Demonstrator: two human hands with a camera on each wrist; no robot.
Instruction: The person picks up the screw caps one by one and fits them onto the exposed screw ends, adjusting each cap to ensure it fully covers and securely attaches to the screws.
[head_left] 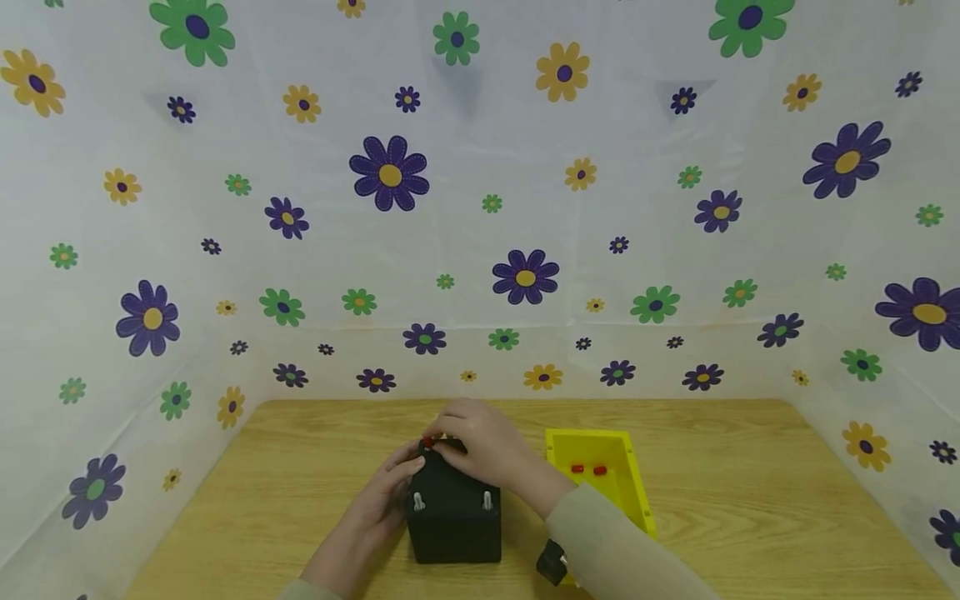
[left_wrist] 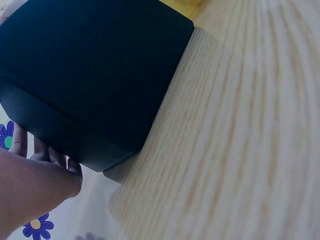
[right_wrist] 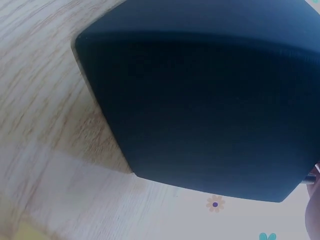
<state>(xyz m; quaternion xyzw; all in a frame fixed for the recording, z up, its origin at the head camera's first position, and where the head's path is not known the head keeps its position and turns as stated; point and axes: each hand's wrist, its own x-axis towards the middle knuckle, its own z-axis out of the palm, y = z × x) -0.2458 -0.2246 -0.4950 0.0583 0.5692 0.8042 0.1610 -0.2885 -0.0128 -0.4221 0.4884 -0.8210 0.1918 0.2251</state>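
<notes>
A black box [head_left: 455, 533] with a sloping top stands on the table, and two metal posts [head_left: 418, 501] stick up near its front edge. My left hand [head_left: 378, 492] holds the box at its left side, thumb at the top edge and fingers round toward the back. At the far left corner of the top, my right hand [head_left: 480, 440] pinches a small red cap [head_left: 428, 443] between thumb and fingers. In the right wrist view a threaded metal post [right_wrist: 309, 178] juts out from the box beside a fingertip. The box hides most of both hands in the wrist views.
Right of the box is a yellow tray [head_left: 637, 479] with two small red pieces [head_left: 600, 471] in it; my right forearm crosses over its near part. A small black object [head_left: 552, 562] shows by the right sleeve. Flower-printed sheets [head_left: 480, 233] enclose the wooden table [head_left: 735, 500].
</notes>
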